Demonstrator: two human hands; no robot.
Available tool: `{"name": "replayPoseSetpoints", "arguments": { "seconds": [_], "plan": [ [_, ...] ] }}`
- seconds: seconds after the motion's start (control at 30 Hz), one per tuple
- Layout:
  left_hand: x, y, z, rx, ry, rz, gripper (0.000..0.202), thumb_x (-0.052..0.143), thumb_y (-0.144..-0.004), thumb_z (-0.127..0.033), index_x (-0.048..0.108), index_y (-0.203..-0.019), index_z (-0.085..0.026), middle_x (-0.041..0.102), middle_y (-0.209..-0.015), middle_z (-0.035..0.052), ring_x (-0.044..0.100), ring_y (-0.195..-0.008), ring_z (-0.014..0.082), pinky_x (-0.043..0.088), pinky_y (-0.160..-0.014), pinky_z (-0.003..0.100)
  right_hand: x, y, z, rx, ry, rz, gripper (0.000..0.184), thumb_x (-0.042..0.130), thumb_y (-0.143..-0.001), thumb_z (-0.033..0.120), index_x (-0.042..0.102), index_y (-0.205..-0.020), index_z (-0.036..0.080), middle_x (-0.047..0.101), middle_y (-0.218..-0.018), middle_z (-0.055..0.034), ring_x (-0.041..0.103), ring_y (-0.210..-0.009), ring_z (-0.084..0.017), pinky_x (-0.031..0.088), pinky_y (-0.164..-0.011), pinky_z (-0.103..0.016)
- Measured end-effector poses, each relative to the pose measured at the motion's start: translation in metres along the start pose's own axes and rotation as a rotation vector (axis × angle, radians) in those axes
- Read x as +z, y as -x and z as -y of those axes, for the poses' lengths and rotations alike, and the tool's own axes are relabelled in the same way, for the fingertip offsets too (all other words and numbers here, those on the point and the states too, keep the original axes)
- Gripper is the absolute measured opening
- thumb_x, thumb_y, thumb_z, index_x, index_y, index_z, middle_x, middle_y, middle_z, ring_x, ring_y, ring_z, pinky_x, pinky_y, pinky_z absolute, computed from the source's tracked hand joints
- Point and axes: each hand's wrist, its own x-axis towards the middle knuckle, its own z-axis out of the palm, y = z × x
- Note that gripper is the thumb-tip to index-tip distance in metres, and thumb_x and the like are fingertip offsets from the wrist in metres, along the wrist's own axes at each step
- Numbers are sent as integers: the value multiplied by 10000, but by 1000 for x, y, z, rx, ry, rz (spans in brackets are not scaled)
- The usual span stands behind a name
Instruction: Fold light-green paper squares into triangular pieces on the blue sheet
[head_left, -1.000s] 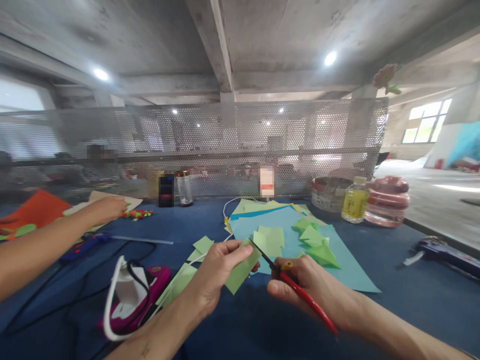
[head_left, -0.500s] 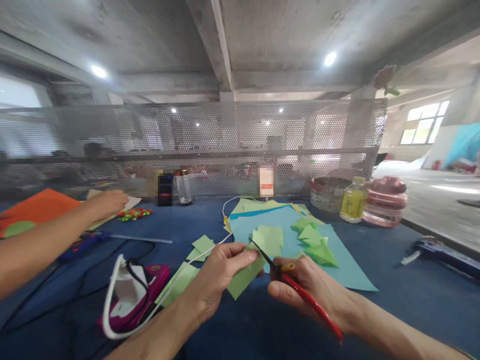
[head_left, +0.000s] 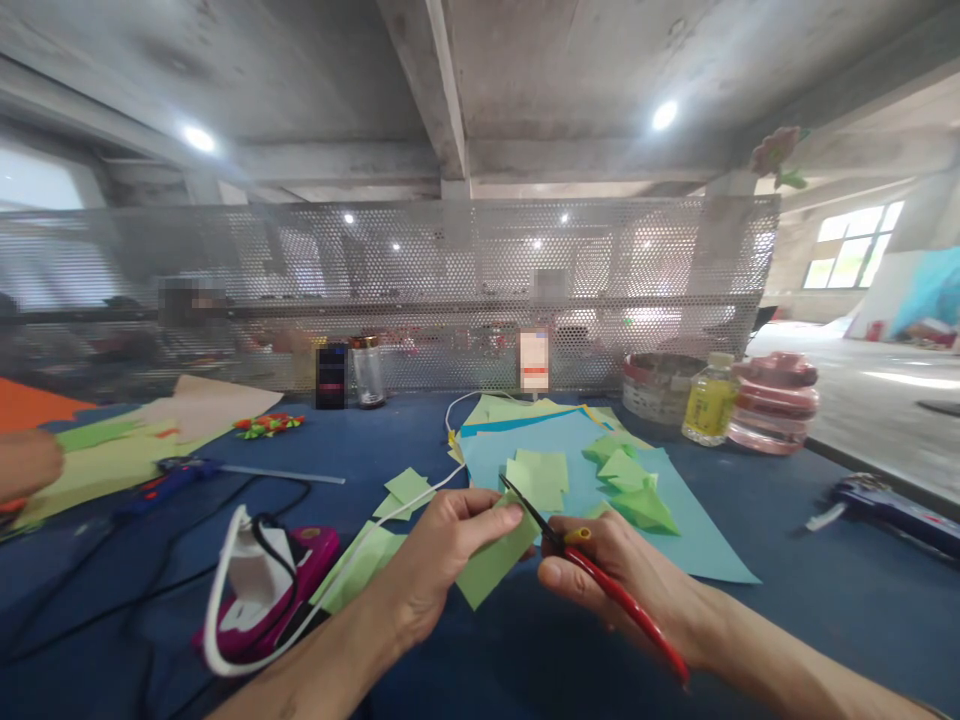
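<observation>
My left hand [head_left: 454,535] pinches a piece of light green paper [head_left: 491,568] between thumb and fingers. Red-handled scissors [head_left: 626,605] are in my right hand [head_left: 622,570], with their dark blades [head_left: 529,508] at the paper's upper edge, close to my left thumb. Whether the blades are fully closed I cannot tell. Just beyond my hands, cut green paper squares [head_left: 541,478] lie on a light blue sheet [head_left: 701,545]. Folded green paper pieces [head_left: 637,490] rest on the same sheet, to the right.
A purple power strip [head_left: 319,550] with a white plug and cable is at left. Glue guns [head_left: 892,510] lie on both sides. A yellow bottle [head_left: 709,400] and a pink jug [head_left: 772,405] stand back right. Another person's hand [head_left: 30,465] is over papers at far left.
The other person's arm has drawn back to the left, and the orange sheet has shifted left, uncovering pale papers. My hands, the green paper and the scissors have hardly moved.
</observation>
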Motion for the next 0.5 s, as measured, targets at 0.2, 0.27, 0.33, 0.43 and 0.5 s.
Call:
{"name": "replayPoseSetpoints", "arguments": {
  "seconds": [0.2,0.27,0.33,0.43,0.5],
  "plan": [
    [2,1,-2,-1,17,3,269,773,-698,-389,733,-698,-123,668,-631,35,540,-545,108,380,-555,220,-1,-1,2,15,-3,2,475,433,-906,620,420,-721,182,327,-571,58,278,-495,-79,216,-438,-211],
    [2,1,-2,-3,18,2,271,773,-696,-389,724,-675,-124,666,-622,33,541,-540,107,381,-553,220,-1,-1,2,17,3,3,485,431,-902,629,425,-721,179,328,-568,58,278,-495,-79,213,-440,-211],
    [2,1,-2,-6,17,3,270,773,-696,-387,717,-659,-126,665,-619,30,543,-541,108,383,-555,220,0,-2,1,10,8,-5,497,417,-901,641,425,-717,179,324,-567,58,271,-498,-82,206,-440,-214],
    [2,1,-3,-2,16,10,278,769,-701,-395,715,-659,-124,665,-621,30,540,-537,107,386,-556,221,0,-2,-1,10,27,-14,503,412,-902,642,407,-696,183,300,-562,62,243,-506,-85,194,-444,-222],
    [2,2,-2,-2,13,15,284,765,-708,-398,713,-659,-123,660,-614,29,535,-531,106,382,-550,220,1,-3,-3,0,43,-24,506,414,-903,639,394,-684,184,303,-579,60,234,-523,-88,201,-454,-226]
  ]
}}
